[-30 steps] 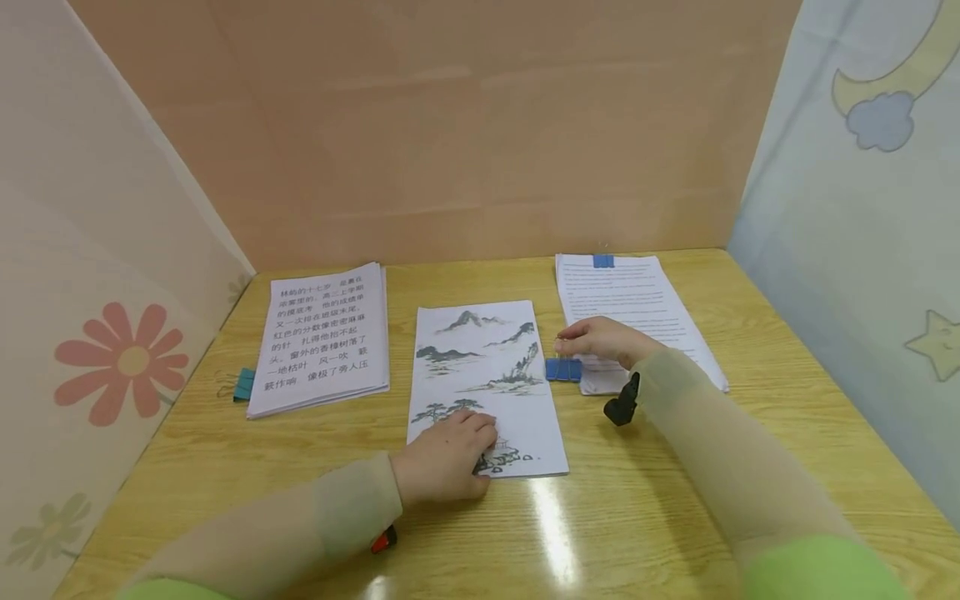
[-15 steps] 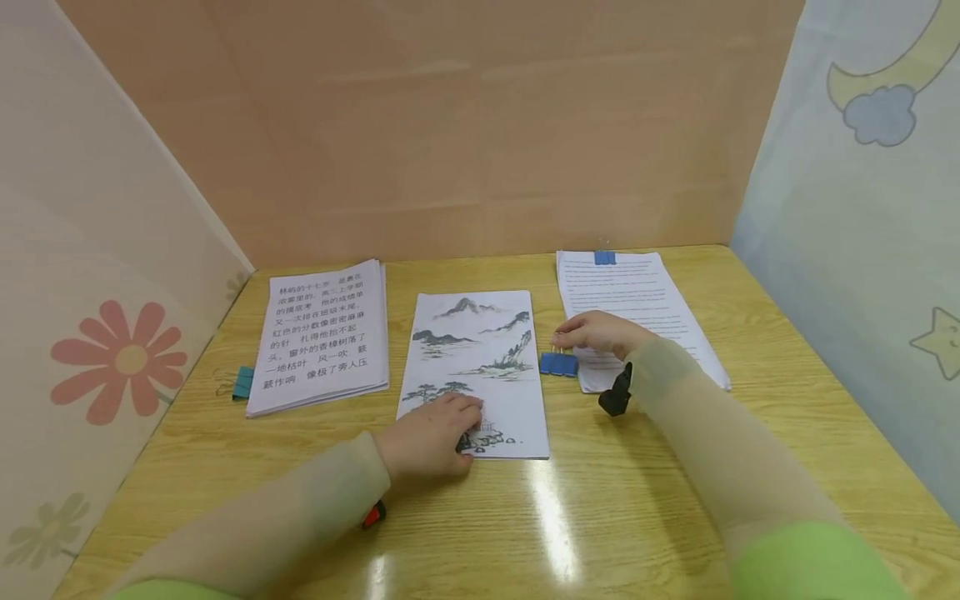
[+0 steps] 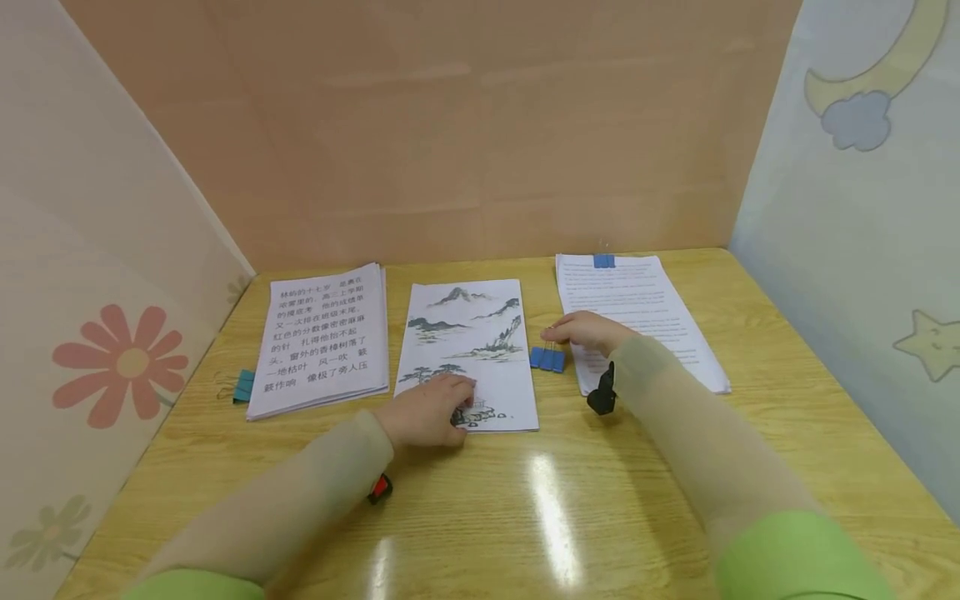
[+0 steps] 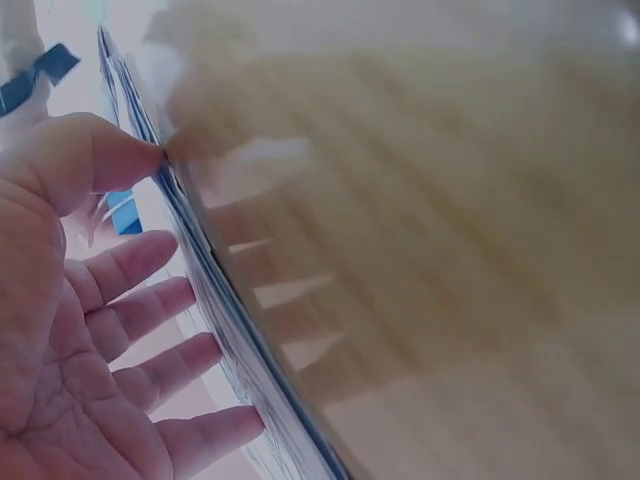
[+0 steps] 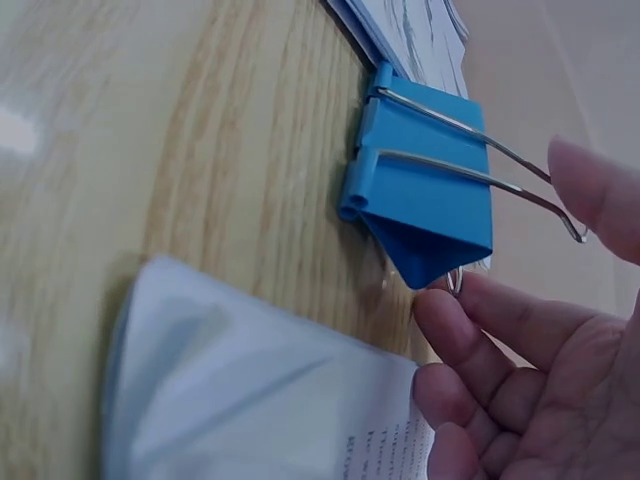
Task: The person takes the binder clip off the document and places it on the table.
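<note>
A paper stack (image 3: 472, 312) topped with an ink landscape lies at the middle of the table. My left hand (image 3: 426, 412) rests on its lower left part, fingers extended over the sheet. In the left wrist view the thumb (image 4: 125, 155) touches the stack's edge. Just right of the stack, my right hand (image 3: 592, 332) holds a blue binder clip (image 3: 547, 359) by its wire handles. The right wrist view has the clip (image 5: 430, 165) between thumb and fingers, its wires spread apart at the handle ends.
At the left lies a stack of printed pages (image 3: 318, 342), with a teal binder clip (image 3: 243, 387) at its left edge. At the right, another printed stack (image 3: 630, 304) has a blue clip (image 3: 603, 261) on its top edge. Panels rise behind and at both sides.
The landscape stack has slid away from me and a little left under my left hand. My right hand has shifted slightly left with the blue binder clip.
</note>
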The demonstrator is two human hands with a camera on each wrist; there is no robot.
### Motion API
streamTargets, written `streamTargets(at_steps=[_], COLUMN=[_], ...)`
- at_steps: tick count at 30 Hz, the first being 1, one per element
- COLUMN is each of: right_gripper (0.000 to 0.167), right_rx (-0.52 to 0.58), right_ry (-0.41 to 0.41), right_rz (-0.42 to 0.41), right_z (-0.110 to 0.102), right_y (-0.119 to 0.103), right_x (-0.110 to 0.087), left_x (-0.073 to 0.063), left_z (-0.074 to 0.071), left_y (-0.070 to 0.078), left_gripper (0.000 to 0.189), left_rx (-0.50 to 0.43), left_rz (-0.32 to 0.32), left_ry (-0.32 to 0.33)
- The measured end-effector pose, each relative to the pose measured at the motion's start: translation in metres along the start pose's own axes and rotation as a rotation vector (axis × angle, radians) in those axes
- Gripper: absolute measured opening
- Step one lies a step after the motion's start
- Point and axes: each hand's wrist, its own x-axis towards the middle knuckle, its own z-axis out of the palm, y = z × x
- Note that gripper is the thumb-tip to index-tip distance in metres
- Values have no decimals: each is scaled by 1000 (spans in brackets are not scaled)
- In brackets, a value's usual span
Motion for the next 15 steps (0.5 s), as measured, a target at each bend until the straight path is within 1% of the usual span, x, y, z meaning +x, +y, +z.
streamTargets(at_steps=[4,9,11,15], right_gripper=[59,58,58,60], right_rx=[6,-5,-5,24], right_ry=[5,23,48,134], right_rz=[6,-1,-12,-42], right_z=[2,3,3,2], right_y=[0,1,1,4], right_x=[2,2,0,-9], left_x=[4,8,11,17], left_z=[-2,-8,-11,-13], left_y=[-7,-11,-12,-15], left_gripper=[36,35,33,32], left_rx=[-17,-44,-50,-54], left_rz=[-8,-41,-42,-41], left_ry=[-7,-16,-14,-5])
